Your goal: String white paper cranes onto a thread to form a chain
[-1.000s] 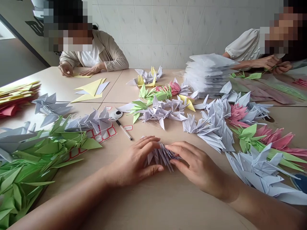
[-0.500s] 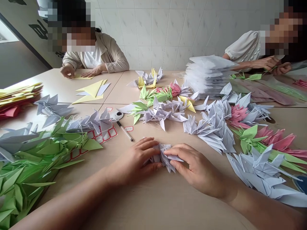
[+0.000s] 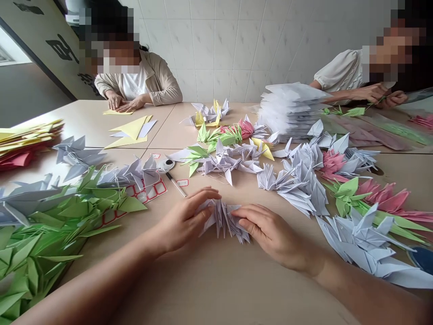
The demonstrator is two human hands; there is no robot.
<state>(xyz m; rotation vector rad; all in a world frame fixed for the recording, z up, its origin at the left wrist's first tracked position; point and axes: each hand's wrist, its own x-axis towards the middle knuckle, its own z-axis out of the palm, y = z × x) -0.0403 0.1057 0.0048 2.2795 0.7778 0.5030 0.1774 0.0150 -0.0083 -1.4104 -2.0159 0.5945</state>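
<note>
A small bundle of white folded paper cranes (image 3: 223, 220) lies on the beige table (image 3: 216, 280) right in front of me. My left hand (image 3: 184, 221) curves over its left side, fingers bent and touching the paper. My right hand (image 3: 270, 232) presses against its right side with fingers held together. Between the two hands the bundle is squeezed, its pointed wings fanning downward.
Green cranes (image 3: 43, 234) pile at the left, white, pink and green ones (image 3: 365, 216) at the right, more in the middle (image 3: 230, 160). A pen (image 3: 176, 184), red-bordered labels (image 3: 149, 192) and a white paper stack (image 3: 291, 108) lie beyond. Two other people fold paper at the far side.
My hands have lifted and gathered the crane bundle a little farther from me, and the wings now fan out more. The person at the far left drew both hands together.
</note>
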